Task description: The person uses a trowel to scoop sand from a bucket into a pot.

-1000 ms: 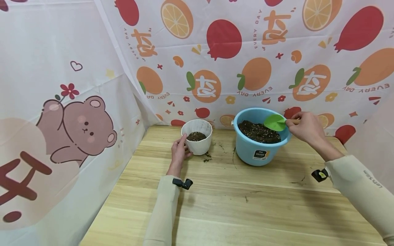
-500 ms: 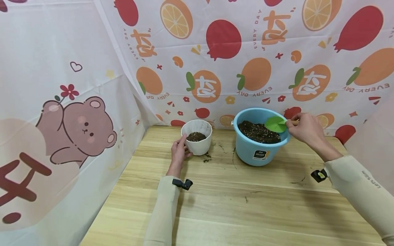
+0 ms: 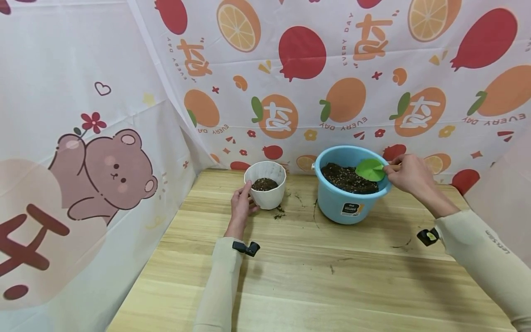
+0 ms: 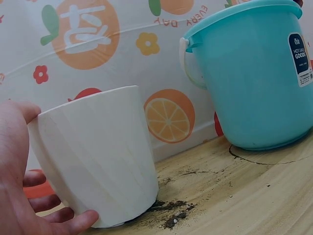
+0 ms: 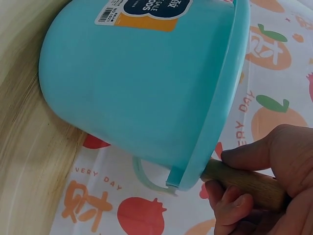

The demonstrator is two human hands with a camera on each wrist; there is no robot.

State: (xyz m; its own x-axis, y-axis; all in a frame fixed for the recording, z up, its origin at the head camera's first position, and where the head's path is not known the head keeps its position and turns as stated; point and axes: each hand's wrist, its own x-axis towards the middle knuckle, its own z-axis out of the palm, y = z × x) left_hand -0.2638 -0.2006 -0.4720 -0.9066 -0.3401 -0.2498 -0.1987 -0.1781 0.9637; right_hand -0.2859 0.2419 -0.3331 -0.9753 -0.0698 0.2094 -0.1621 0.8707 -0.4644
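Note:
A white flowerpot (image 3: 268, 199) with dark soil (image 3: 264, 184) low inside stands at the back left of the table. My left hand (image 3: 240, 203) holds its left side; in the left wrist view the thumb lies at the rim and the fingers curl against the lower wall. To the right is a light blue bucket (image 3: 338, 205) partly filled with potting soil (image 3: 348, 178). My right hand (image 3: 410, 174) grips a small trowel (image 3: 370, 170) by its wooden handle (image 5: 247, 182), over the bucket's right rim. The trowel's green blade is inside the bucket, against the soil.
Spilled soil (image 4: 173, 213) lies beside the pot's base, and thin dark strands are scattered over the wooden table (image 3: 290, 286). A fruit-print cloth (image 3: 307, 101) hangs close behind the pot and bucket. A bear-print cloth (image 3: 120, 170) hangs on the left.
My right hand has moved slightly down and left, and the trowel's blade has tipped and shifted a little within the bucket. The left hand and flowerpot have stayed in place.

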